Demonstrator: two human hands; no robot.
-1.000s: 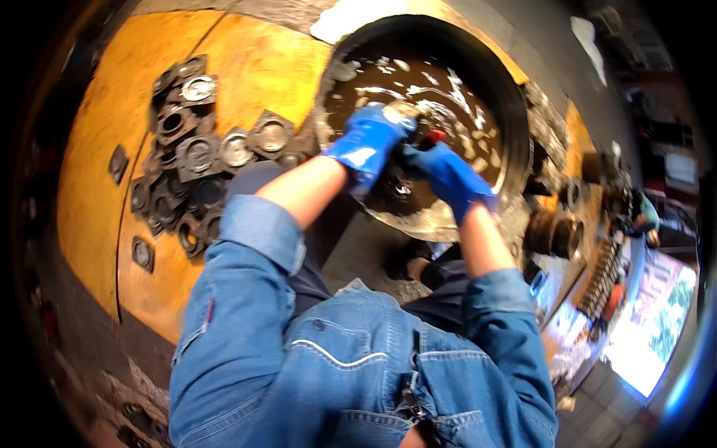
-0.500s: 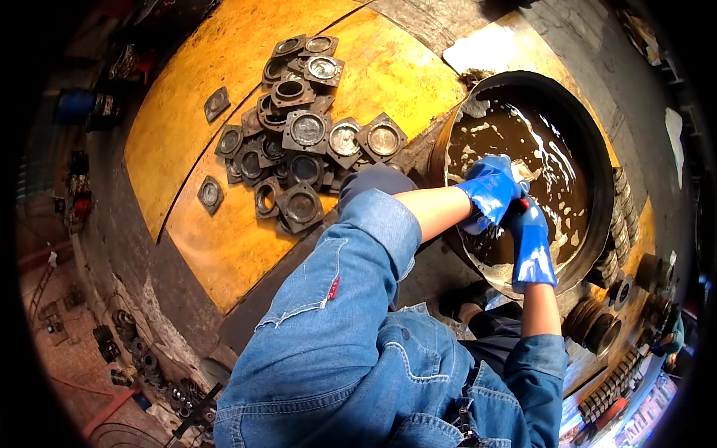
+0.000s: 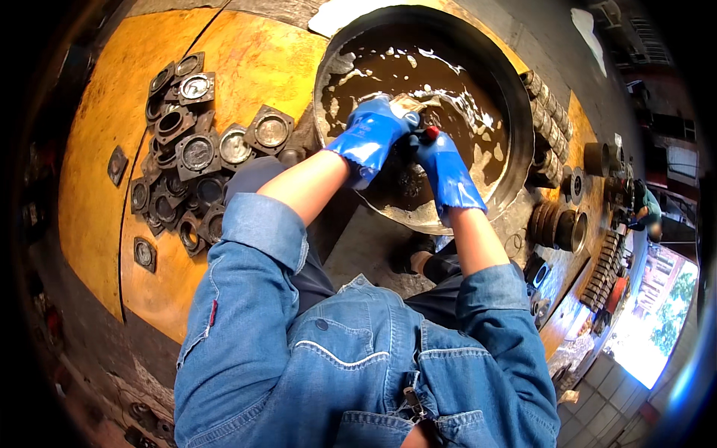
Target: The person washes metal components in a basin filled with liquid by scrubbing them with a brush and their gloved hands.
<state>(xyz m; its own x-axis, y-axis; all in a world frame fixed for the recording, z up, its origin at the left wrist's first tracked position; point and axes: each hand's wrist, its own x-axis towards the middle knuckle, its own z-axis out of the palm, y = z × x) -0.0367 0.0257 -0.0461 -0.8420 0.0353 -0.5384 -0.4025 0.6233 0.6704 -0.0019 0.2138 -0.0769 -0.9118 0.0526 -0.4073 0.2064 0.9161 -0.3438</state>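
Both my hands wear shiny blue gloves and meet over a large round black tub [image 3: 520, 142] of brown, foamy liquid [image 3: 388, 67]. My left hand [image 3: 371, 136] is closed around a pale, wet piece [image 3: 405, 104], whose kind I cannot make out. Close beside it, my right hand [image 3: 448, 172] has its fingers curled round a small dark thing with a red end [image 3: 432, 133]; most of that is hidden by the glove. A dark, rough mass [image 3: 409, 181] shows in the tub below my hands.
Left of the tub, square metal flanges with round openings [image 3: 198, 152] lie heaped on a yellow board [image 3: 254, 52]. A single flange [image 3: 145, 254] lies apart. Stacked ribbed metal cylinders [image 3: 549, 123] and rings [image 3: 571, 230] stand to the right. Far right, another person [image 3: 650, 209] shows.
My view has swung rightward, so the tub and flanges appear farther left. My hands stay close together over the liquid, both still gripping.
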